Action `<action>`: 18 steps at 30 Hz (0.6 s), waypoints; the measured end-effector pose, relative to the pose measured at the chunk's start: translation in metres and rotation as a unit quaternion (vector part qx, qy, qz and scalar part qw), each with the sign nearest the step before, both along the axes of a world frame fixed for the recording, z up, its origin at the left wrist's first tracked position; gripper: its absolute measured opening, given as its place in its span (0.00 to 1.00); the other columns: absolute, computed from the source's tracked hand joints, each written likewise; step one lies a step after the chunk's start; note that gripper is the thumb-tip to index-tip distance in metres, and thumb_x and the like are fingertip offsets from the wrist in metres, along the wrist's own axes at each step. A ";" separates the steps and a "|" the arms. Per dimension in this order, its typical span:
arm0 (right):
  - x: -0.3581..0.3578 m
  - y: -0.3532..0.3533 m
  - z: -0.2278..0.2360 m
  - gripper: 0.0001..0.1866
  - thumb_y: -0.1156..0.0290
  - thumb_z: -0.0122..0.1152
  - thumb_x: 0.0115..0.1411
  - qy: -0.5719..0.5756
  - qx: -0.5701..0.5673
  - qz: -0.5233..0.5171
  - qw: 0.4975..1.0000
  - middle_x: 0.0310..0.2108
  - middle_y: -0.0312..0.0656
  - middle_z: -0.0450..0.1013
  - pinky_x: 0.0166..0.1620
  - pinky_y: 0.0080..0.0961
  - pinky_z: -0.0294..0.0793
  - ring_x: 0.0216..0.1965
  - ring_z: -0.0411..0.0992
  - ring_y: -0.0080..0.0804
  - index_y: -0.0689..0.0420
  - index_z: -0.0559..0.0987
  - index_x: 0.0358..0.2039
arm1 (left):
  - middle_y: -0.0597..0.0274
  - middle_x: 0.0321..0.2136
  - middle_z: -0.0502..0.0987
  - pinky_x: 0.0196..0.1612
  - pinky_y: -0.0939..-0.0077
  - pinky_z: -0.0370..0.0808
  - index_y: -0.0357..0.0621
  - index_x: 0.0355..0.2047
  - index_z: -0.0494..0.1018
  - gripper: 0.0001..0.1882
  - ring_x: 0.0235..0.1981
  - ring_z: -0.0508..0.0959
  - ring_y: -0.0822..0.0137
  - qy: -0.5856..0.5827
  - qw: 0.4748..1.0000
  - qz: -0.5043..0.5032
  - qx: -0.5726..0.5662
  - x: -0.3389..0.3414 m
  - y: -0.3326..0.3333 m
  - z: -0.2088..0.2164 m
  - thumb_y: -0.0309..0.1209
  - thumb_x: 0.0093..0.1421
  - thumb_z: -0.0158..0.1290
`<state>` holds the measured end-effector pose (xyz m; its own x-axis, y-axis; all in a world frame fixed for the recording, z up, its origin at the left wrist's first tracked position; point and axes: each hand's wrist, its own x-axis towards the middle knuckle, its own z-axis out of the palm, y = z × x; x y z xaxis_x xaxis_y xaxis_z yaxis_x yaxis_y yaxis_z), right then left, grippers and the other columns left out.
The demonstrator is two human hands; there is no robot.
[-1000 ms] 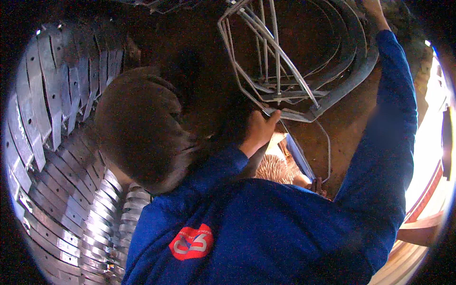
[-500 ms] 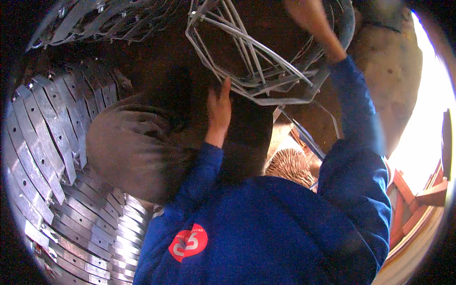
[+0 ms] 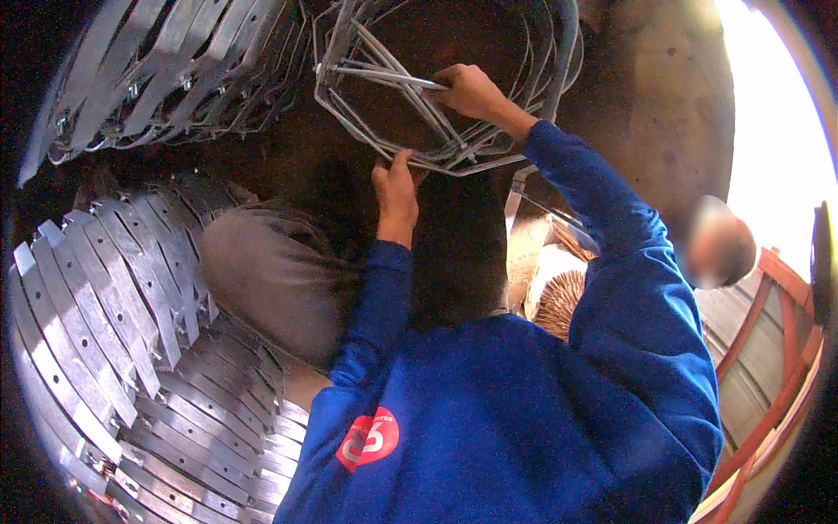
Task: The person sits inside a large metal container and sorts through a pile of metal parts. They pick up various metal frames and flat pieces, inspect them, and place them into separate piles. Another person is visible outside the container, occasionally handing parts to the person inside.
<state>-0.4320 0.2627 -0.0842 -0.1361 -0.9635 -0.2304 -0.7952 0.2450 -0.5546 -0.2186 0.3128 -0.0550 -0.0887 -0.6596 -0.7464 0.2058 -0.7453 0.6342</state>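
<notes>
A many-sided frame of bent grey metal bars stands in front of me at the top middle. My left hand grips its lower rim from below, thumb and finger closed on the bar. Higher and further right, my right hand pinches the right end of a straight, thin metal rod. This rod crosses the inside of the frame toward its left corner. Other slanting rods lie within the frame, below the right hand. Some of my left fingers are hidden behind the rim.
Stacked metal strips with holes fill the left side. More bent metal strips stand at the upper left. A bundle of thin brown rods lies beyond my right arm. A person is at the right, near reddish beams.
My right hand has come down and left from the frame's far upper side onto the rod's end. The left hand has closed on the rim. The view has shifted.
</notes>
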 end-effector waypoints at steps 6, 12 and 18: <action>-0.006 0.000 -0.015 0.23 0.49 0.67 0.51 0.052 -0.012 0.018 0.998 0.26 0.52 0.77 0.35 0.39 0.76 0.28 0.77 0.49 0.57 0.83 0.36 | 0.59 0.39 0.73 0.42 0.65 0.77 0.38 0.43 0.68 0.14 0.39 0.75 0.63 -0.003 1.000 0.020 0.021 -0.002 0.002 -0.008 0.29 0.57 0.53; 0.001 -0.003 0.006 0.24 0.47 0.66 0.51 0.027 0.020 0.009 0.999 0.27 0.52 0.77 0.35 0.40 0.76 0.29 0.77 0.50 0.57 0.83 0.35 | 0.55 0.42 0.73 0.42 0.64 0.77 0.33 0.45 0.67 0.19 0.41 0.74 0.60 -0.036 0.999 0.012 0.013 -0.002 -0.001 -0.007 0.32 0.57 0.53; -0.009 0.021 0.011 0.32 0.42 0.60 0.54 0.124 0.034 0.041 0.991 0.31 0.54 0.77 0.40 0.44 0.75 0.34 0.76 0.52 0.58 0.78 0.46 | 0.40 0.45 0.75 0.48 0.59 0.73 0.24 0.48 0.68 0.30 0.44 0.76 0.50 -0.350 0.912 -0.127 -0.171 0.011 -0.003 -0.021 0.42 0.57 0.58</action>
<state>-0.4412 0.2841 -0.0731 -0.1176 -0.9569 -0.2655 -0.9236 0.2036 -0.3247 -0.2079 0.3102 -0.0762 0.1475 -0.8892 -0.4331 -0.4911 -0.4459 0.7484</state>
